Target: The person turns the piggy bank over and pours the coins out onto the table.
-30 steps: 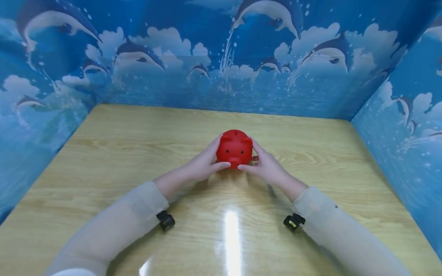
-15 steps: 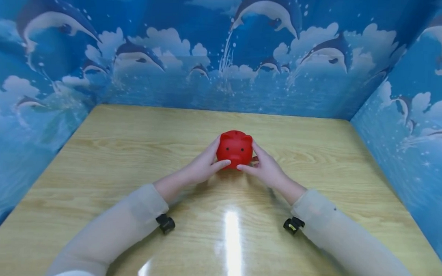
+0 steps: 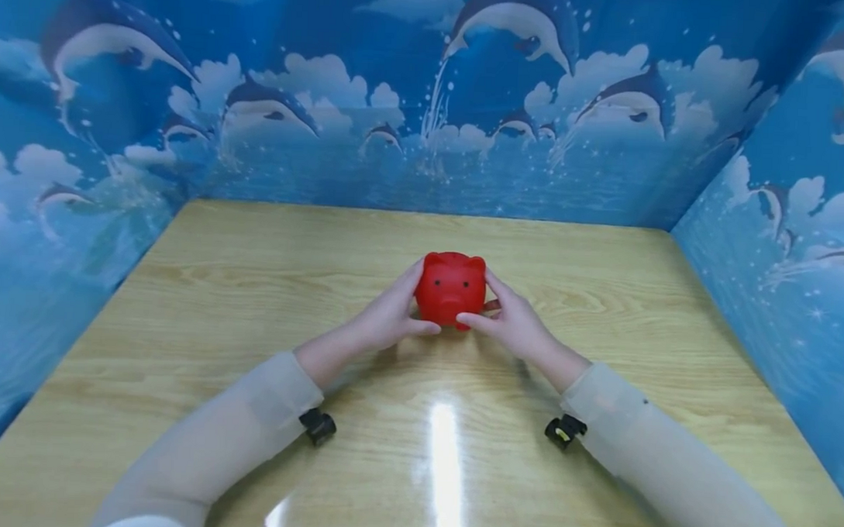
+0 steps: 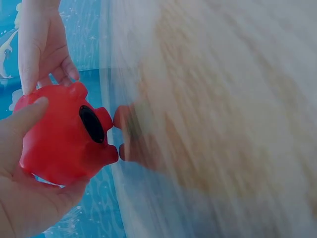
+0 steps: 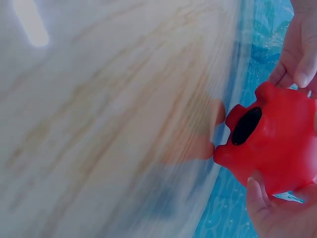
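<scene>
A red piggy bank (image 3: pixel 451 290) with black eyes and small ears faces me near the middle of the table. My left hand (image 3: pixel 387 313) holds its left side, thumb low at the front. On the other side my right hand (image 3: pixel 514 321) holds it, its thumb near a front foot. In the left wrist view the piggy bank (image 4: pixel 64 139) is tilted, showing a black oval plug (image 4: pixel 91 124) on its belly. Two feet are at or just above the table; contact is hard to tell. The right wrist view shows the same piggy bank (image 5: pixel 287 139) between both hands.
The light wood-grain table (image 3: pixel 254 273) is glossy, with a bright light reflection near its front. A blue curtain (image 3: pixel 328 159) printed with dolphins and clouds stands behind and at both sides. A small black camera (image 3: pixel 317 426) sits at each sleeve cuff.
The piggy bank has tilted back, its face turning upward and the slot on top mostly going out of sight. My left thumb has slid down from beside the snout. Both hands keep hold.
</scene>
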Available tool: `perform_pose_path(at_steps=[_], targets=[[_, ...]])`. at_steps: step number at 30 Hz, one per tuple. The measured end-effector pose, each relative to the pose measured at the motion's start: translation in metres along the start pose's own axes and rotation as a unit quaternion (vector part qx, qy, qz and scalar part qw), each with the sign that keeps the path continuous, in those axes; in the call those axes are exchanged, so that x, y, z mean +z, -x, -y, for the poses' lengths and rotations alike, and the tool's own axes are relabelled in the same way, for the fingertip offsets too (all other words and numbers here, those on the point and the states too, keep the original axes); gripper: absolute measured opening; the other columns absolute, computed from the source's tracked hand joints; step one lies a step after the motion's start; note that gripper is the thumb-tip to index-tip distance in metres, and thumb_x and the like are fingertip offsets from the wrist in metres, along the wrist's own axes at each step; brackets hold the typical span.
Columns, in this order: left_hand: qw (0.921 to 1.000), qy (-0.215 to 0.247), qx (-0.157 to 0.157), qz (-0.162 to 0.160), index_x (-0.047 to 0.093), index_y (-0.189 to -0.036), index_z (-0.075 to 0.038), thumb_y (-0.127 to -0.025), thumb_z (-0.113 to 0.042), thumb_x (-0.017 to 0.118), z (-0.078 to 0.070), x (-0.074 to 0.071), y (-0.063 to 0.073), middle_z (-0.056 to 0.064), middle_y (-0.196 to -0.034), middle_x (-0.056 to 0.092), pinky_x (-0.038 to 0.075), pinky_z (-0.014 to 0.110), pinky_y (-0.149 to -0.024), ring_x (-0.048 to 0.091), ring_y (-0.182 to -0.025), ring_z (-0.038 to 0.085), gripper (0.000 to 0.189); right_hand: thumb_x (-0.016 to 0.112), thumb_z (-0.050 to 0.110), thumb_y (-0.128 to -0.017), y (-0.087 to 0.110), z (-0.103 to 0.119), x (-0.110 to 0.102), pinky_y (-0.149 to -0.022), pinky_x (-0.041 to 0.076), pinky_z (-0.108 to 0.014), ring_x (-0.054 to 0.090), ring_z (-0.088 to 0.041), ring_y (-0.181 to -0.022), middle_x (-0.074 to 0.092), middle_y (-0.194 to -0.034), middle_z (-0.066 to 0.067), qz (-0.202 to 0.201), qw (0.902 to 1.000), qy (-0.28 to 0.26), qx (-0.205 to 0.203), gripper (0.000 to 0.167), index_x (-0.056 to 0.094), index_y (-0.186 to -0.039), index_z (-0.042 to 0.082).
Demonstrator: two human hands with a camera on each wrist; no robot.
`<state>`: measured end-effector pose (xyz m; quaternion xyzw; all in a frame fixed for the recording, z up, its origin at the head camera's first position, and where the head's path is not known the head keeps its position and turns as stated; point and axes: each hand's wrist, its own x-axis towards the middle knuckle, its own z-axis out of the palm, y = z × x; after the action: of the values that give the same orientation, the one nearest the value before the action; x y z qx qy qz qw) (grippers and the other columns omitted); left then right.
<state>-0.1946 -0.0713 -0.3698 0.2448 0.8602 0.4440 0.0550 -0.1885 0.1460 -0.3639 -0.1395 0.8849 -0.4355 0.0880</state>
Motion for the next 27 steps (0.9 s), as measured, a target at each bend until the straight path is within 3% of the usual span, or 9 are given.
perform_pose_path(at_steps=[5,8,12,16,27], targets=[[0.9998,-0.009,-0.011,-0.01,0.018,-0.149,-0.022,-0.078,-0.014,0.076,0.0015,-0.0007,-0.0021,-0.002,-0.139,0.038,0.05,0.033,-0.086,0.043,-0.117,0.014,0.091,0.07,0.045,-0.08,-0.0002,0.0006,-0.003,-0.075,0.054,-0.034,0.059,-0.023,-0.094,0.042,-0.138,-0.003,0.009,0.9999,-0.003,-0.003,0.086,0.021,-0.149,0.028],[0.9995,-0.023,-0.017,-0.013,0.019,-0.149,-0.023,-0.078,-0.015,0.076,0.0018,-0.0011,-0.0017,-0.002,-0.139,0.039,0.049,0.035,-0.088,0.042,-0.119,0.015,0.091,0.068,0.048,-0.081,0.0008,0.0009,-0.0031,-0.078,0.053,-0.036,0.054,-0.024,-0.105,0.042,-0.139,-0.002,0.018,0.9998,-0.001,-0.006,0.087,0.019,-0.149,0.029],[0.9996,-0.026,-0.008,-0.007,0.018,-0.15,-0.021,-0.08,-0.015,0.074,0.0013,-0.0013,-0.0005,-0.001,-0.143,0.037,0.044,0.039,-0.094,0.038,-0.126,0.017,0.09,0.072,0.036,-0.081,0.001,0.0005,-0.002,-0.086,0.05,-0.042,0.044,-0.025,-0.12,0.037,-0.143,0.0,0.023,0.999,0.006,-0.039,0.087,0.019,-0.149,0.027],[0.9995,-0.028,-0.015,-0.002,0.016,-0.15,-0.021,-0.081,-0.017,0.073,0.0003,-0.002,0.0002,0.0,-0.145,0.034,0.043,0.04,-0.096,0.035,-0.128,0.018,0.089,0.075,0.022,-0.08,-0.0006,-0.0004,-0.0006,-0.086,0.05,-0.041,0.044,-0.025,-0.12,0.036,-0.142,-0.002,0.018,0.9976,0.018,-0.065,0.086,0.022,-0.148,0.023],[0.9986,-0.013,-0.049,0.012,0.013,-0.151,-0.024,-0.085,-0.026,0.068,0.0004,-0.0047,0.002,-0.001,-0.146,0.033,0.049,0.036,-0.088,0.037,-0.127,0.018,0.086,0.072,0.031,-0.082,0.0018,0.0039,-0.0032,-0.09,0.047,-0.043,0.05,-0.029,-0.114,0.033,-0.146,-0.006,0.016,0.9993,0.019,-0.028,0.089,0.016,-0.15,0.019]])
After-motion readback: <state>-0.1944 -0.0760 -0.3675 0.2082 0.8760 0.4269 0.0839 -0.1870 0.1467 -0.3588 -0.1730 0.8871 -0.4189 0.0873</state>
